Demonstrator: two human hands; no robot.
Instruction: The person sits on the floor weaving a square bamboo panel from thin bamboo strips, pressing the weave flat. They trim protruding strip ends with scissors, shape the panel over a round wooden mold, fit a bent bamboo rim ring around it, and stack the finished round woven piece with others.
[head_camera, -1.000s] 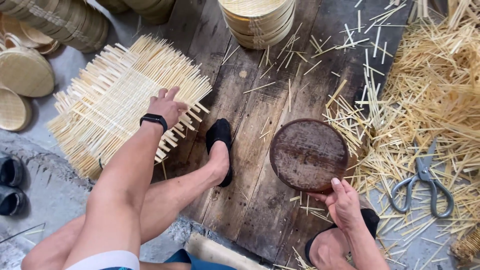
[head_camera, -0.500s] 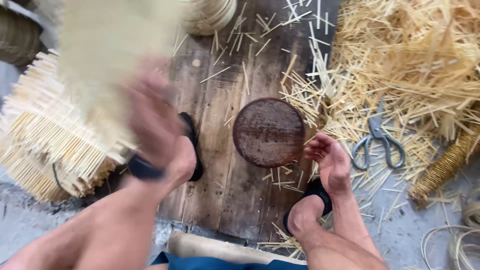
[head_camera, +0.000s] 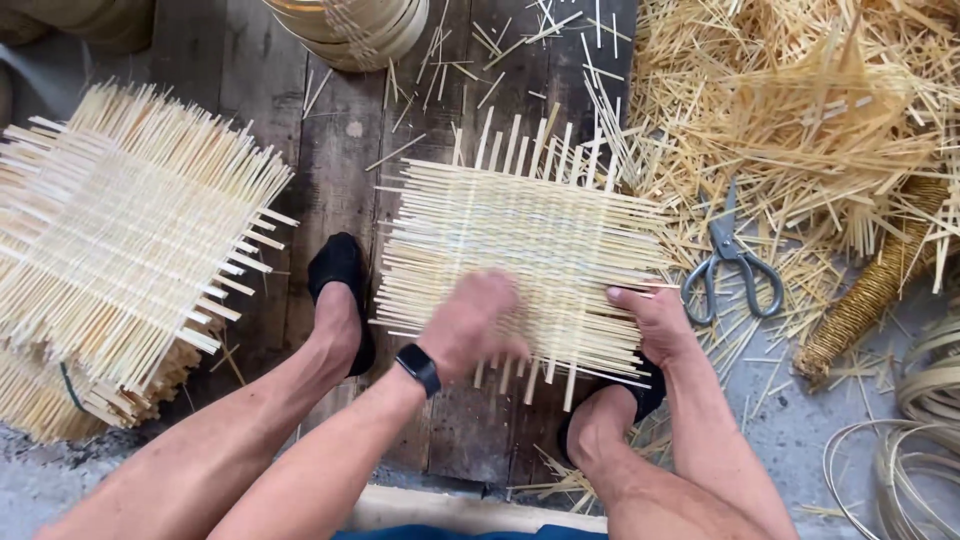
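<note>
Far left: stack of woven mats (head_camera: 120, 250) on the floor, loose strip ends sticking out all round. Beside it the left foot (head_camera: 340, 290) in a black sock, planted on the dark wood board (head_camera: 330, 130).

Centre: one woven mat (head_camera: 520, 250) lies flat on the board, between the feet and in front of the knees. Left hand (head_camera: 470, 325), watch on the wrist, sits on the mat's near edge; it is motion-blurred, so can't tell whether its grip is closed on the strips or just pressing. Right hand (head_camera: 655, 320) is open, palm down, thumb on the mat's near right corner, pinning rather than grasping.

Right: scissors (head_camera: 735, 265) lie untouched on the floor just beside the mat, with a big heap of offcut strips (head_camera: 800, 110) behind.

Judged step: seating and squaring a single mat on the board. Next move likely calls for steady pressure from both hands so the loose weave doesn't slip or spread.
</note>
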